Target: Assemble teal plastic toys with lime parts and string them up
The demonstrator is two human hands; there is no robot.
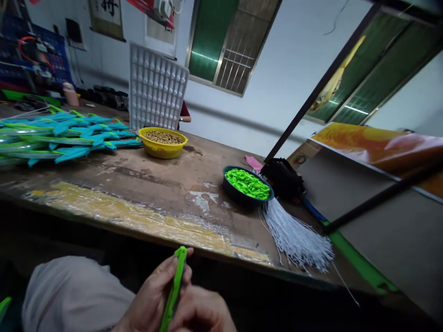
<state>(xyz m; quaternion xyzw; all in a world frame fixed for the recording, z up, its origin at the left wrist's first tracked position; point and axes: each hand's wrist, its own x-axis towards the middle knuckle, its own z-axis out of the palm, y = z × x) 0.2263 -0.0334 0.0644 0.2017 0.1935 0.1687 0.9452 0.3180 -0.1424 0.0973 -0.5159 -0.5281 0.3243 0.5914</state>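
Note:
Both my hands are low in the head view, below the near edge of the wooden workbench (138, 180). My left hand (152, 295) and my right hand (204, 311) close together around a slim green plastic piece (175, 288) that stands nearly upright between them, its tip rising above my fingers. On the bench beyond, a dark bowl of small green plastic parts (247, 184) sits beside a bundle of white cords (294, 237). A yellow bowl of small brownish parts (162, 140) stands farther back.
A pile of teal and green plastic pieces (65, 133) covers the bench's left side. A white moulded tray (155, 90) leans upright behind the yellow bowl. A black bag (282, 177), a dark metal frame (363, 205) and cardboard sheets lie to the right. A long green strip (360, 265) runs along the bench's right edge.

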